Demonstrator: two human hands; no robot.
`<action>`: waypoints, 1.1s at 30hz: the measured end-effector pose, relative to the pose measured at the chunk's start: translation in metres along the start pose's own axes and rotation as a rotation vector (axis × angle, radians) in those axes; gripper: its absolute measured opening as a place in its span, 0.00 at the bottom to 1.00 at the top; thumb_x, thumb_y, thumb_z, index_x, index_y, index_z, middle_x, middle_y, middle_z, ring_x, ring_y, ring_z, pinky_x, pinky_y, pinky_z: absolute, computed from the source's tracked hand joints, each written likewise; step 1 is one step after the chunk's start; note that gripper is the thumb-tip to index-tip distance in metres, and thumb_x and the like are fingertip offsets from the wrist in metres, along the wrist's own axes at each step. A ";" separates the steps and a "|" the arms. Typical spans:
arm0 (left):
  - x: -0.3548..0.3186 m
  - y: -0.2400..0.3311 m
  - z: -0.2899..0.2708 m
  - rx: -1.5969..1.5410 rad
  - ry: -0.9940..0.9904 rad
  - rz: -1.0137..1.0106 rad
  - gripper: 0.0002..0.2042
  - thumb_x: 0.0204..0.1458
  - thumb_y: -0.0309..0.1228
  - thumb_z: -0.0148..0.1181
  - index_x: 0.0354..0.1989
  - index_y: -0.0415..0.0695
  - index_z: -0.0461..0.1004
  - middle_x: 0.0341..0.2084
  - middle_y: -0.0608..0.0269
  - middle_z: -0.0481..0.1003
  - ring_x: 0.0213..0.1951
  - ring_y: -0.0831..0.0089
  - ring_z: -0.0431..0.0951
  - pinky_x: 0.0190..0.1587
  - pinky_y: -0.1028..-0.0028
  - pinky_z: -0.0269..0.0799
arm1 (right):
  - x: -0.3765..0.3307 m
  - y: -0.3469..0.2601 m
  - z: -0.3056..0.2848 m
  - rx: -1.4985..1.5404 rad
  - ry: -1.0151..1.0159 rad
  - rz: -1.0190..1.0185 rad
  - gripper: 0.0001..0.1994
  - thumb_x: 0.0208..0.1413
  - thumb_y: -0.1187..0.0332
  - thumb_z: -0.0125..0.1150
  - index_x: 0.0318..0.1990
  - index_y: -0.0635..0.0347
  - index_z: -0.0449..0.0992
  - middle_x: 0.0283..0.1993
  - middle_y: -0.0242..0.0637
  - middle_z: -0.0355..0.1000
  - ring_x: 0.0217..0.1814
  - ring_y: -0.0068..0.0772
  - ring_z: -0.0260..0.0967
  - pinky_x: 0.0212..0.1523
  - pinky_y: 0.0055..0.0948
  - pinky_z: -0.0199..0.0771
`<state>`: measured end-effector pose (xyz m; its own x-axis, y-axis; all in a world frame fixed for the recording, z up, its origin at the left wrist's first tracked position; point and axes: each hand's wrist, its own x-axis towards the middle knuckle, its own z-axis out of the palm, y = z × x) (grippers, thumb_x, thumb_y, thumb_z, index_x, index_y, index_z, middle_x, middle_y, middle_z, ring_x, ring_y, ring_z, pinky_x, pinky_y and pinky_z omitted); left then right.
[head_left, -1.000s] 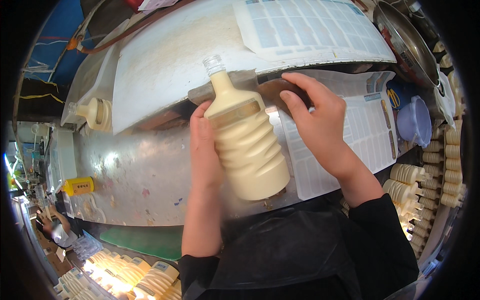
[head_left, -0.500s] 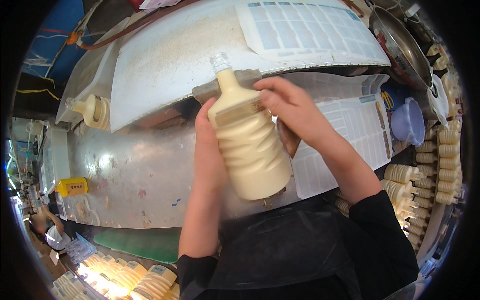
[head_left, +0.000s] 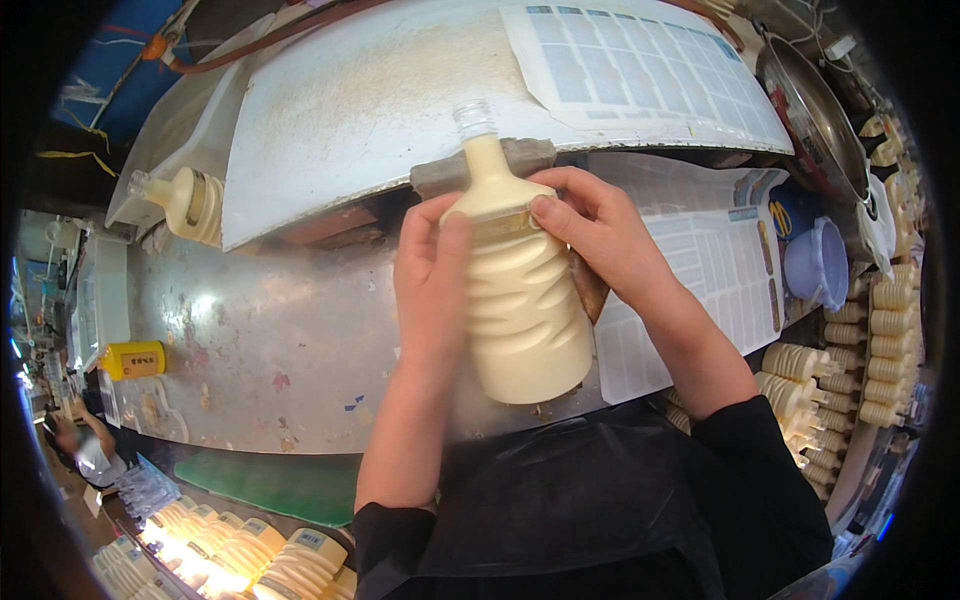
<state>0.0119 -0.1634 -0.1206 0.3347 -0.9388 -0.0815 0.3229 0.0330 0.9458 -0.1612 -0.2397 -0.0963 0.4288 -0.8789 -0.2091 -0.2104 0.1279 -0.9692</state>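
A cream-coloured bottle (head_left: pixel 528 310) with wavy ridges and a clear threaded neck lies before me, its neck pointing away and resting against a grey padded block (head_left: pixel 445 178). Around its shoulder runs a gold-brown label band (head_left: pixel 500 228). My left hand (head_left: pixel 432 270), a little blurred, is closed about the left side of the shoulder. From the right, my right hand (head_left: pixel 600 228) grips the other side, its thumb pressed at the end of the band. Under the bottle's right side shows part of a brown support (head_left: pixel 590 290).
Translucent label sheets lie on the right (head_left: pixel 660 270) and on the raised white board (head_left: pixel 380 90). Another cream bottle (head_left: pixel 195 208) and a yellow container (head_left: pixel 133 360) stand left. A lilac bucket (head_left: pixel 815 262) is far right; bottles are stacked lower left (head_left: pixel 300 565) and right (head_left: pixel 890 345).
My left thumb and fingers have come up onto the bottle's shoulder from its side. My right fingers have settled at the band. The whole view has shifted slightly.
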 end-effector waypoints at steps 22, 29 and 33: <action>0.000 -0.004 -0.002 0.037 0.038 -0.011 0.20 0.73 0.44 0.42 0.56 0.39 0.70 0.46 0.62 0.76 0.48 0.76 0.75 0.54 0.74 0.72 | 0.002 -0.013 0.007 -0.247 0.122 0.016 0.27 0.52 0.47 0.69 0.45 0.65 0.79 0.31 0.37 0.74 0.34 0.27 0.72 0.38 0.29 0.72; -0.002 -0.005 0.003 0.067 0.070 -0.026 0.19 0.66 0.40 0.53 0.59 0.42 0.67 0.50 0.56 0.72 0.53 0.72 0.71 0.58 0.71 0.67 | 0.003 -0.011 0.004 -0.216 0.091 0.016 0.25 0.54 0.49 0.69 0.45 0.64 0.79 0.31 0.34 0.74 0.35 0.22 0.71 0.38 0.27 0.72; 0.000 0.000 0.004 0.097 -0.005 -0.085 0.18 0.65 0.40 0.55 0.58 0.43 0.66 0.50 0.58 0.71 0.52 0.73 0.70 0.57 0.71 0.67 | 0.005 0.003 0.000 -0.024 0.021 -0.026 0.20 0.63 0.54 0.64 0.49 0.63 0.77 0.36 0.31 0.76 0.37 0.16 0.70 0.36 0.21 0.70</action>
<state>0.0084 -0.1647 -0.1192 0.3055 -0.9383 -0.1618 0.2630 -0.0801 0.9615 -0.1599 -0.2440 -0.0999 0.4161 -0.8911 -0.1812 -0.2212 0.0941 -0.9707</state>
